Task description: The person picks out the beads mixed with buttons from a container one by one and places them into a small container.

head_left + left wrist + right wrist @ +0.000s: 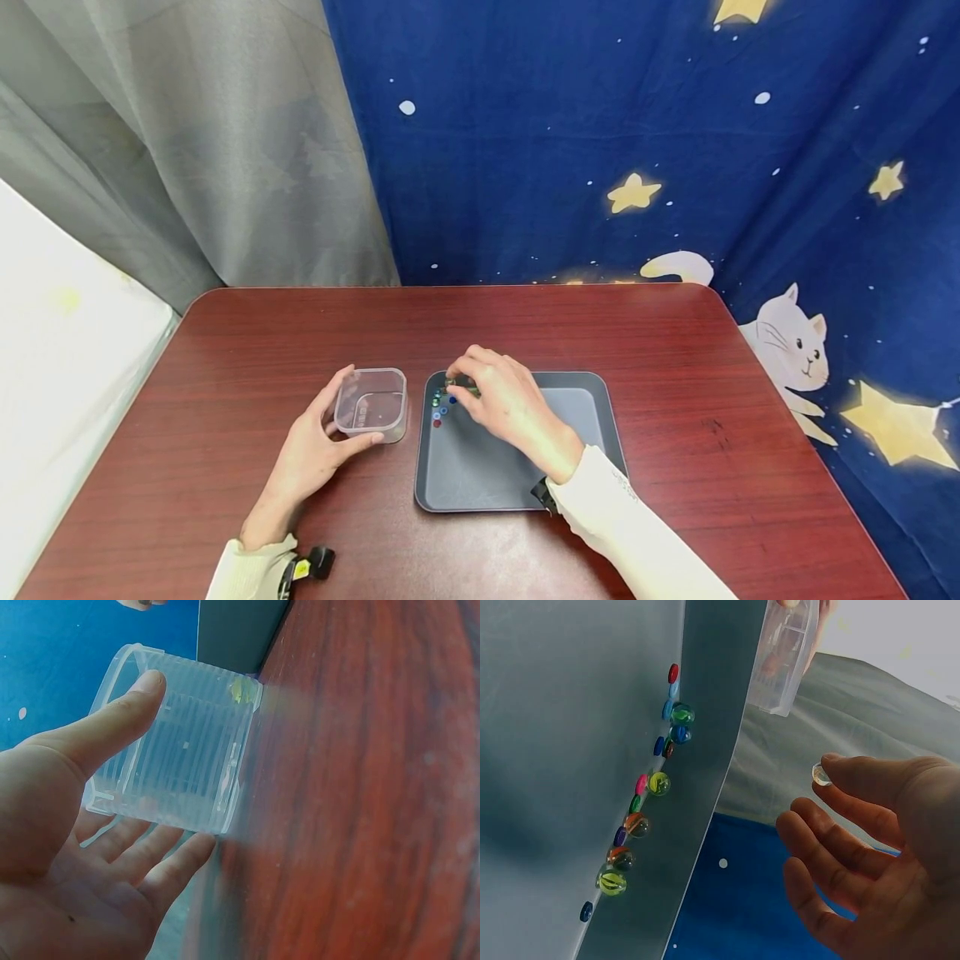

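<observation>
My left hand [311, 446] grips a clear plastic box [371, 404], its thumb on one wall and fingers along another. In the left wrist view the ribbed box [184, 742] stands on the table, and my left hand [97, 840] is around it. Above the far left part of a grey tray [487, 475], my right hand [502, 400] pinches a clear marble between thumb and index finger. That marble [821, 775] shows in the right wrist view, held by my right hand [870, 840]. Glass marbles [660, 784] and small coloured discs [673, 673] line the tray's edge.
The tray's raised rim [619, 442] runs around it on the dark red wooden table [697, 392]. A grey curtain [247, 167] and a blue starry curtain [525, 167] hang behind the table. A white surface [60, 358] lies at the left.
</observation>
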